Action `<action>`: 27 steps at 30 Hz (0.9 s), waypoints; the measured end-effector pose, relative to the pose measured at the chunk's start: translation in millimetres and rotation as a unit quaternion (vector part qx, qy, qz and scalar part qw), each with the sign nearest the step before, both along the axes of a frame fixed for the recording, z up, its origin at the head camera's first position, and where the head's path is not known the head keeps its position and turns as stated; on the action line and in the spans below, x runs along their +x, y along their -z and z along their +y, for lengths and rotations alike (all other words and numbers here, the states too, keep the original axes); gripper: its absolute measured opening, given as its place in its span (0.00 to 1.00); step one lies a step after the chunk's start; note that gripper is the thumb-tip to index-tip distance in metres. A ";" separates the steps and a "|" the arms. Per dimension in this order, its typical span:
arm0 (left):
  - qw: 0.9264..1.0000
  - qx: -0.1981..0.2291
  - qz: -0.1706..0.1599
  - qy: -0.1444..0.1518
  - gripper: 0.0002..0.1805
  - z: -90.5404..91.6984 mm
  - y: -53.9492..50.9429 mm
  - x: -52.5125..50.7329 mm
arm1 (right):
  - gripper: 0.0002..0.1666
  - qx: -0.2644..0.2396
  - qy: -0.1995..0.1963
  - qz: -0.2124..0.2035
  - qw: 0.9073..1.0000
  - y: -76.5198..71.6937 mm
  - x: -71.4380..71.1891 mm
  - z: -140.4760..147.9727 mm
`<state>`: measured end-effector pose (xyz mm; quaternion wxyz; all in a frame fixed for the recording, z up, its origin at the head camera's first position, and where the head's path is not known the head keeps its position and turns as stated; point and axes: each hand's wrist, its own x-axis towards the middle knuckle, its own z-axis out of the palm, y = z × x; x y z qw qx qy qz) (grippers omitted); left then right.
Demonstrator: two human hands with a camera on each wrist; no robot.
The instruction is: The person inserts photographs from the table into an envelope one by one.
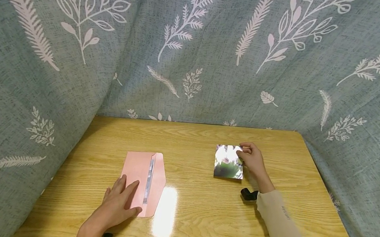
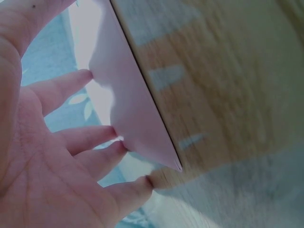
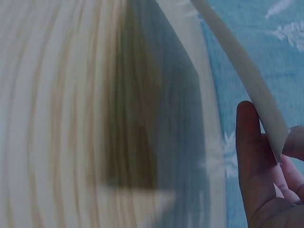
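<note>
A pink envelope [image 1: 137, 166] lies on the left part of the table with its flap [image 1: 159, 183] folded out to the right. A narrow strip of a picture print [image 1: 149, 181] shows at its opening. My left hand [image 1: 114, 204] rests on the envelope's near left part with fingers spread; in the left wrist view the fingertips [image 2: 85, 74] touch the pink paper [image 2: 130, 104]. My right hand [image 1: 252, 161] pinches a glossy photo print [image 1: 226, 167] by its right edge. In the right wrist view the photo [image 3: 247, 76] is seen nearly edge-on, raised off the table, between thumb and fingers.
The wood-grain table [image 1: 195, 217] carries a bright light reflection [image 1: 164, 212] right of the envelope. A blue-grey curtain with white leaf prints [image 1: 212, 98] hangs along the table's back and sides. Black wrist-worn pieces [image 1: 249, 194] show near both wrists.
</note>
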<state>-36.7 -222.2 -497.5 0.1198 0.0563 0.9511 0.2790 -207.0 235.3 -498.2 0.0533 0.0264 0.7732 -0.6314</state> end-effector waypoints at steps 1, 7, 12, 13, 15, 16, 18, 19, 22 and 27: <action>1.000 0.001 -0.001 0.000 0.48 0.0 -0.1 0.0 | 0.26 -0.001 -0.005 0.002 1.000 0.2 -0.1 -3.0; 1.000 0.006 -0.010 0.002 0.48 -1.2 0.0 0.3 | 0.25 0.004 -0.024 0.010 1.000 2.3 -0.3 -22.5; 1.000 0.001 -0.005 0.003 0.48 -1.1 0.5 0.5 | 0.24 0.003 -0.024 0.003 1.000 3.8 -0.9 -41.3; 1.000 0.000 -0.005 0.003 0.48 -1.2 0.6 0.5 | 0.24 0.003 -0.025 0.002 1.000 4.4 -1.3 -45.1; 1.000 0.003 -0.008 0.003 0.48 -1.4 0.6 0.6 | 0.24 0.003 -0.026 0.001 1.000 4.5 -1.4 -53.1; 1.000 0.004 -0.010 0.004 0.48 -1.5 0.4 0.6 | 0.24 0.006 -0.028 0.002 1.000 4.8 -1.3 -56.8; 1.000 0.006 -0.013 0.003 0.48 -1.6 0.2 0.7 | 0.23 0.011 -0.032 0.002 0.999 5.7 -1.1 -64.3; 1.000 0.008 -0.013 0.003 0.48 -1.5 0.0 0.7 | 0.23 0.013 -0.035 0.002 0.999 6.1 -1.0 -67.9; 1.000 0.007 -0.012 0.002 0.48 -1.4 -0.4 0.5 | 0.22 0.014 -0.044 0.003 0.999 7.5 0.0 -79.2; 1.000 0.003 -0.013 0.001 0.47 -0.5 -1.5 0.8 | 0.21 0.009 -0.049 0.009 0.999 10.4 3.2 -99.6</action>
